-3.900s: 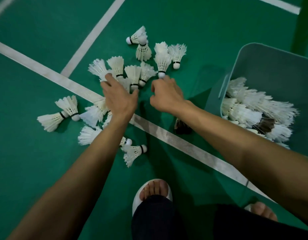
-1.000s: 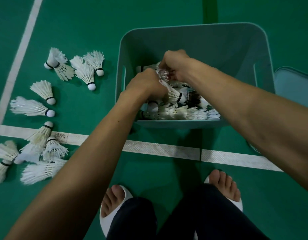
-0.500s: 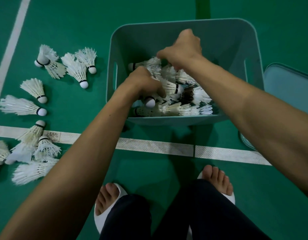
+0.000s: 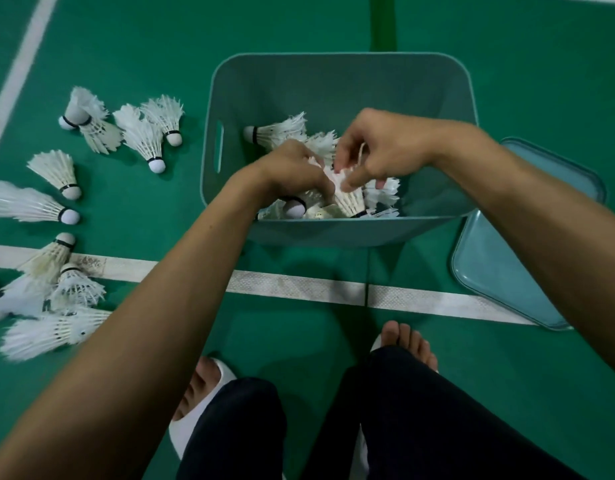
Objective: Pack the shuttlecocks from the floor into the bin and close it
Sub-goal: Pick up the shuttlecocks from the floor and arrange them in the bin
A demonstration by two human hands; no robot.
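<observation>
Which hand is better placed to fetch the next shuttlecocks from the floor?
The left hand, probably. The loose shuttlecocks all lie on the floor left of the bin, on that hand's side; the right hand would have to cross over.

Green rubbery court floor is filling the whole view. A white painted court line, scuffed and textured, is running left to right across it, with a thin dark seam cutting it near the middle. A second white line is slanting up along the far left. A brighter green stripe is running straight up at top centre. Two white open-toe slide sandals are showing at the bottom, the left slide and the right slide, bare toes sticking out. Dark trouser legs are covering the knees above them.
</observation>
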